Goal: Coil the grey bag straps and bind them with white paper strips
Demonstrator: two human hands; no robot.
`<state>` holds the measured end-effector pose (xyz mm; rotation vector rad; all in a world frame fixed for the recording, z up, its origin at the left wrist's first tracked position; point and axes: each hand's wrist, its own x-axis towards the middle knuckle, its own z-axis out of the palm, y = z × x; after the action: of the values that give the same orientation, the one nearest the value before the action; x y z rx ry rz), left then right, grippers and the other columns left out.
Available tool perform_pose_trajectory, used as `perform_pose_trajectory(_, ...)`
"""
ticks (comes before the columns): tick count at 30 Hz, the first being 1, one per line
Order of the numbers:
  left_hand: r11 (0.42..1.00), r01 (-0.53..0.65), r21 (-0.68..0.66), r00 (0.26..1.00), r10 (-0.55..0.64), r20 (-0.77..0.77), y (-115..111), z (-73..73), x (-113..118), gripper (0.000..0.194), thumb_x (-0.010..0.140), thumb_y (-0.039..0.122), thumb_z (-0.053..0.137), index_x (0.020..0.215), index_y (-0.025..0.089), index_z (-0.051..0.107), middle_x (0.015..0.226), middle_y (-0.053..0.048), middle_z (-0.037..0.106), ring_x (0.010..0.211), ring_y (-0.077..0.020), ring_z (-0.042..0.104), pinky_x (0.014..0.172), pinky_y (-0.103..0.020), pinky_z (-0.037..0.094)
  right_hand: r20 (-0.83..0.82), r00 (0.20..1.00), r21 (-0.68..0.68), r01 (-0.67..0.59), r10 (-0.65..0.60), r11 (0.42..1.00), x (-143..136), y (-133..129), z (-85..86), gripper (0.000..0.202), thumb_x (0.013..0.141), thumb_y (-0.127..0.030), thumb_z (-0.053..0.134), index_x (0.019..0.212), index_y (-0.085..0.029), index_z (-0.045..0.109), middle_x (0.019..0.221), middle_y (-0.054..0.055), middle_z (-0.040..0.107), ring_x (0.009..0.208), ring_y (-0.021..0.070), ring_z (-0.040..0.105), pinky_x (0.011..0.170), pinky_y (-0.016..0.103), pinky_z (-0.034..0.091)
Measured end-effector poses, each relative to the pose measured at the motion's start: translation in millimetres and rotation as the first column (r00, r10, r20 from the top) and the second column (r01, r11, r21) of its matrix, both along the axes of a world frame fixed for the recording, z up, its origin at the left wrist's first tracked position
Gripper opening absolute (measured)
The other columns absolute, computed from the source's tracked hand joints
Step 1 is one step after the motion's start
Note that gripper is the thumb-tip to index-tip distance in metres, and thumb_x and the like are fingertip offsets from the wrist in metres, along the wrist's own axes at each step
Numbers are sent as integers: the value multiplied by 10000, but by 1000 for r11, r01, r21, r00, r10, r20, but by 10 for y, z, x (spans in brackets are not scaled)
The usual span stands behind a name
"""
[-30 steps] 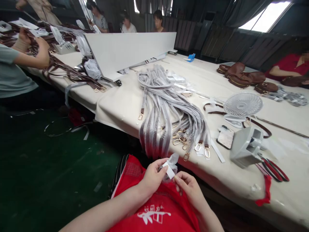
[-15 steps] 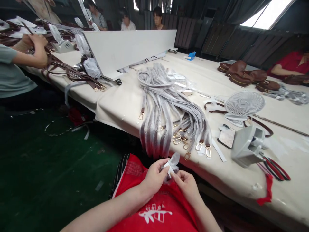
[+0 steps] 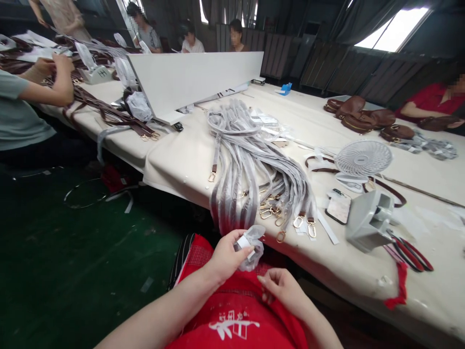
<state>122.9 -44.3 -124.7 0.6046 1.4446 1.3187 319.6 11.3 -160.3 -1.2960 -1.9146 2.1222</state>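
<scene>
My left hand [image 3: 229,253] is closed on a small coiled strap [image 3: 253,254] in cloudy plastic wrap, with a white paper band around it, held above my red apron [image 3: 232,315]. Just to the right and lower, my right hand [image 3: 281,289] is apart from the coil. Its fingers are curled in, and no object shows between them. In front of both hands, a heap of plastic-wrapped straps [image 3: 241,165] with gold-coloured clasps [image 3: 267,213] lies on the table and hangs over its edge.
On the pale table [image 3: 174,160], a phone [image 3: 338,206], a grey tape dispenser [image 3: 368,220], red-handled scissors [image 3: 412,253] and a white fan [image 3: 363,157] stand to the right. Brown bags [image 3: 358,116] lie beyond. A white panel [image 3: 199,80] stands behind the straps. Co-workers sit around.
My right hand has let go of the coiled strap and moved down and right. My left hand keeps hold of the coil, which has shifted slightly left and turned.
</scene>
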Motion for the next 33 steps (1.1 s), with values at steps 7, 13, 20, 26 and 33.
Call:
perform_pose_trajectory(7,942,336,1,941,-335,-49,-58,42,16,453,639,249,750,1053,88,666,909,-76,715,775,-182,631,712,-271,481,-52,981,755,-84,186,651,56,167,597,633,807,-187,591,1413,-214,412,1440,129,497,1308,284,485,1117,468,387)
perform_pose_trajectory(13,867,494,72,835,-449,-318,-78,85,46,361,734,237,703,1078,134,668,1002,-67,724,881,-205,655,815,-308,513,168,930,694,-347,326,631,-64,178,491,711,766,-111,474,1466,-142,349,1425,144,538,1294,252,529,1126,485,406)
perform_pose_trajectory(20,811,580,-77,230,-253,-940,-55,-91,71,244,921,181,487,1156,153,545,1016,-78,689,921,-224,670,844,-365,554,206,950,822,-297,233,485,-93,91,157,692,780,-95,375,1466,-30,317,1414,225,529,1290,297,537,1083,525,456)
perform_pose_trajectory(26,858,507,82,38,73,-997,-59,-250,161,242,936,141,379,1131,120,522,1105,-130,692,878,-224,697,733,-345,595,126,985,905,-164,122,392,-154,-10,-30,697,766,-41,359,1460,-55,302,1370,231,561,1251,300,569,1027,533,511)
perform_pose_trajectory(33,848,404,343,29,362,-932,-100,-193,-15,203,917,62,416,1074,126,527,1231,-202,661,827,-189,713,683,-298,603,-15,994,818,-49,107,573,-193,-217,178,686,844,-139,500,1487,-200,271,1435,168,505,1288,304,524,1068,540,455)
